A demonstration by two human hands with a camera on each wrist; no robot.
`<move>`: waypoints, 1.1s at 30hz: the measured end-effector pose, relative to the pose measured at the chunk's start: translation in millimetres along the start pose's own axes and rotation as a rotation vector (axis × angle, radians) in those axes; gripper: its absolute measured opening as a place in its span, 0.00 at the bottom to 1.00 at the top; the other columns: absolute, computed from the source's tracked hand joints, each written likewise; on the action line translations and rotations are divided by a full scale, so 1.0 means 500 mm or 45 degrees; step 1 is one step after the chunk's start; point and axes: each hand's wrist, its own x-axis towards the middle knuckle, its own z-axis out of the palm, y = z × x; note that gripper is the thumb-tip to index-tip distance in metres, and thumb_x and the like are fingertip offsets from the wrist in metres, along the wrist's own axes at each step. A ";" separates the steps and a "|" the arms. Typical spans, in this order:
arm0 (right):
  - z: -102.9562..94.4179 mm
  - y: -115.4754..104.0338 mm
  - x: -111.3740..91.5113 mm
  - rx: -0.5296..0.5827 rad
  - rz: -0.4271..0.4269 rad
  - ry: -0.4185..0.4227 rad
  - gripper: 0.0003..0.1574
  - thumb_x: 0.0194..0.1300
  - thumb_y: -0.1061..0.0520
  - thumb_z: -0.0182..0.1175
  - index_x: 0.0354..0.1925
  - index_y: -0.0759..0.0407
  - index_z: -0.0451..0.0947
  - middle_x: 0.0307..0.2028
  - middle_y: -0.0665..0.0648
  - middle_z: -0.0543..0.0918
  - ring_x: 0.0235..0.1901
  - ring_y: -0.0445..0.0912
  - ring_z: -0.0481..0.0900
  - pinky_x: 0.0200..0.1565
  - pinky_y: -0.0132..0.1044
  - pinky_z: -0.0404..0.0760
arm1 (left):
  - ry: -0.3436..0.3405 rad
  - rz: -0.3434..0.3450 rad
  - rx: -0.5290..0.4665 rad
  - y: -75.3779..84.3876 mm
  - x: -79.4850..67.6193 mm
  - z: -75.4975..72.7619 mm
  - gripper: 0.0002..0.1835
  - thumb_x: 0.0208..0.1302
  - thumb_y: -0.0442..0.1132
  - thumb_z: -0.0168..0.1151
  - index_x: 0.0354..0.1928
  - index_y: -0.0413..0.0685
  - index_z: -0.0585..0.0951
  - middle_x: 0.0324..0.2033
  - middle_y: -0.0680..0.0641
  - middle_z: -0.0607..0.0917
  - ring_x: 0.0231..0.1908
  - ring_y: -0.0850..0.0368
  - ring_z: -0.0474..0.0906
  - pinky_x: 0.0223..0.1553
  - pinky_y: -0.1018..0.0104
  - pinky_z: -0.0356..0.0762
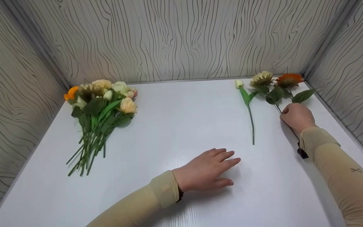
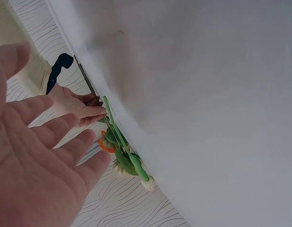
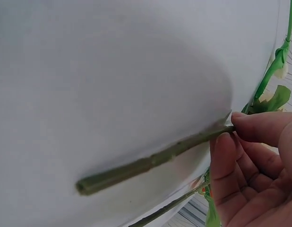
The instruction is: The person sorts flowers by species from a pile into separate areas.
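Grain-patterned walls [image 1: 169, 41] stand along the back and both sides of the white table [image 1: 169, 126]. A big bunch of flowers [image 1: 98, 116] lies on the table's left side, its blossoms toward the back edge and its stems toward the front.

My left hand [image 1: 205, 171] is over the table's front middle, fingers spread well apart and holding nothing; I can't tell whether it touches the surface. My right hand [image 1: 298, 118] is at the table's right side, its thumb and fingers pinching a stem [image 3: 150, 163]. It looks to me like the stem of the cream flower [image 1: 262, 78], which lies near the table's back right corner. The orange flower [image 1: 288, 80] is just beside it, closer to that corner, and the slimmer white tulip [image 1: 247, 99] lies right of the table's middle.

I judge that this grip wants to be firm but light, on bare stem below the leaves, so no petals get crushed. The leaves of the cream and orange flowers crowd together, so any pull is best slow and straight to avoid snagging.

I see no brand or label, just a small X-like mark [image 1: 355, 170] on my right sleeve [image 1: 332, 164], over the table's right edge.
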 end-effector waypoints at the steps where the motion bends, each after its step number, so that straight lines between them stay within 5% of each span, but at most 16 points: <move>1: 0.001 0.000 0.001 0.002 0.004 -0.001 0.16 0.70 0.61 0.57 0.45 0.77 0.80 0.42 0.74 0.82 0.40 0.66 0.79 0.45 0.64 0.77 | -0.001 -0.001 -0.005 0.000 -0.001 0.000 0.36 0.78 0.60 0.50 0.80 0.54 0.60 0.76 0.46 0.65 0.75 0.50 0.58 0.75 0.62 0.50; 23: -0.008 -0.004 0.001 0.038 0.006 -0.027 0.23 0.71 0.56 0.58 0.50 0.77 0.78 0.46 0.75 0.81 0.43 0.67 0.79 0.48 0.64 0.76 | 0.025 -0.084 -0.046 -0.037 -0.026 -0.004 0.35 0.77 0.58 0.54 0.79 0.52 0.62 0.75 0.45 0.66 0.74 0.48 0.60 0.75 0.57 0.53; 28: -0.017 -0.036 -0.004 0.104 -0.046 0.058 0.29 0.76 0.51 0.54 0.58 0.76 0.74 0.52 0.77 0.79 0.48 0.68 0.78 0.49 0.64 0.76 | 0.090 -0.233 -0.100 -0.083 -0.066 -0.020 0.33 0.76 0.54 0.57 0.76 0.50 0.67 0.73 0.44 0.69 0.73 0.46 0.63 0.74 0.53 0.58; 33: 0.001 -0.129 -0.024 0.208 -0.144 0.066 0.27 0.78 0.49 0.54 0.63 0.68 0.74 0.56 0.69 0.78 0.53 0.62 0.75 0.55 0.62 0.74 | 0.189 -0.496 -0.116 -0.165 -0.141 -0.030 0.28 0.75 0.49 0.61 0.71 0.45 0.74 0.66 0.42 0.77 0.68 0.43 0.70 0.69 0.49 0.67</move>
